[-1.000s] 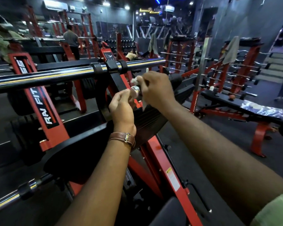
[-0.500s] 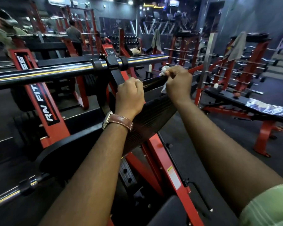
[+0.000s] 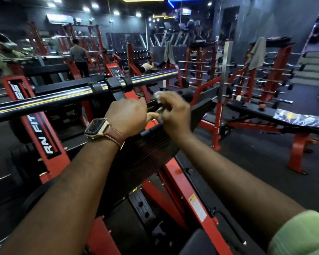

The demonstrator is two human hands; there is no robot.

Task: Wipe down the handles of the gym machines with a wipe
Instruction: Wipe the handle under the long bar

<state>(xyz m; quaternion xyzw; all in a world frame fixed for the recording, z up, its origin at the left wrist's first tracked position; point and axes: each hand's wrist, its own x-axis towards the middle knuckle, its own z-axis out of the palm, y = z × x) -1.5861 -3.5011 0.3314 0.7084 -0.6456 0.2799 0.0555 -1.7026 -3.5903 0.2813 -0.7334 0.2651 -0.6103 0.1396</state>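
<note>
Both hands have drawn closer together since half a second ago: the right hand point(image 3: 175, 113), then up on the far end of the handle, now sits lower and just beside the left hand point(image 3: 126, 115), and the white wipe point(image 3: 157, 94) shows above the right fingers rather than hanging below the fist.

Nearest the camera, two bare forearms reach forward over the red frame point(image 3: 190, 192) of the machine, a pale green sleeve point(image 3: 302, 236) showing at the right arm. On the left wrist sits a watch point(image 3: 96, 128) with a brown leather strap. Beyond the wrist, the left hand is curled over the black handle point(image 3: 151, 104), gripping it. Just beside it, the right hand is blurred by motion; its fingers are bent around the wipe, which bunches at the fingertips and touches the handle. A small metal part glints between the two hands; what it is cannot be told. Below the hands lies a ribbed black pad point(image 3: 145, 153) of the same machine.

Left of the left hand, a long chrome bar point(image 3: 50, 100) runs across, held in black clamps, with a red upright point(image 3: 35, 124) bearing white lettering beneath it. Right of the hands stands a black bench point(image 3: 256, 115) on red legs, with a patterned cloth point(image 3: 298, 119) lying on its near end. Farther off, past the chrome bar, are red racks holding rows of bars, two grey towels hung over rack tops, and a person point(image 3: 79, 57) standing with their back turned.
</note>
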